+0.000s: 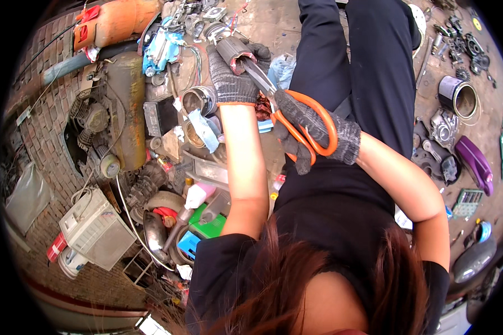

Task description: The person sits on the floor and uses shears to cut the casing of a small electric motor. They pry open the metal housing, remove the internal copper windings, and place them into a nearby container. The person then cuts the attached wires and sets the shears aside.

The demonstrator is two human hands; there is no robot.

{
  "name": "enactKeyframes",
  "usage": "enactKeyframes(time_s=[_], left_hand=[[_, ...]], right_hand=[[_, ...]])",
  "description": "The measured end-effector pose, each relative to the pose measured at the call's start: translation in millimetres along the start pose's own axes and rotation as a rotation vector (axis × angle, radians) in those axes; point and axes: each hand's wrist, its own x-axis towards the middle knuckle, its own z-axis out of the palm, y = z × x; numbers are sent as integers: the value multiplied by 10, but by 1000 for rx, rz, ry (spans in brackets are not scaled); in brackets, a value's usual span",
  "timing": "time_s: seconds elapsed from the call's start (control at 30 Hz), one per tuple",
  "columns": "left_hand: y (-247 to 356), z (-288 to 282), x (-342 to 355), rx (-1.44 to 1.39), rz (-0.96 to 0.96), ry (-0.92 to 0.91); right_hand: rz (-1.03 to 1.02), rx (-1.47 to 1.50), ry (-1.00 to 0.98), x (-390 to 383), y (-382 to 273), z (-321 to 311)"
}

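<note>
My left hand (232, 84), in a dark grey knit glove, is closed round a ridged grey metal cylinder (232, 50) that looks like a motor core. Reddish material shows at its near end. A matching glove covers my right hand (307, 116), whose fingers pass through the orange handles of large scissors (262, 80). The blades point up and left, their tips at the reddish end of the cylinder. Whether they are cutting into it cannot be made out. Both hands are in front of my body, beside my dark-trousered legs.
Open cans (198, 100), a black box (161, 116) and a blue-wrapped bundle (161, 49) lie left of my hands. An orange gas cylinder (123, 21) lies beyond. On the right are a metal tin (458, 95), a purple curved piece (475, 162) and several metal parts.
</note>
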Motion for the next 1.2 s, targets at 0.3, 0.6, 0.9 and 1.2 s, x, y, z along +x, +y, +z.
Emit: enactKeyframes(time_s=[0.3, 0.6, 0.9, 1.2], left_hand=[[-40, 303, -26, 141, 2, 136], [213, 348, -84, 219, -47, 257], [-2, 767, -71, 222, 30, 327], [50, 918, -155, 431, 65, 535]], right_hand=[[28, 168, 226, -100, -203, 655], [113, 179, 242, -56, -190, 833], [47, 493, -206, 28, -74, 316], [-27, 155, 209, 85, -76, 420]])
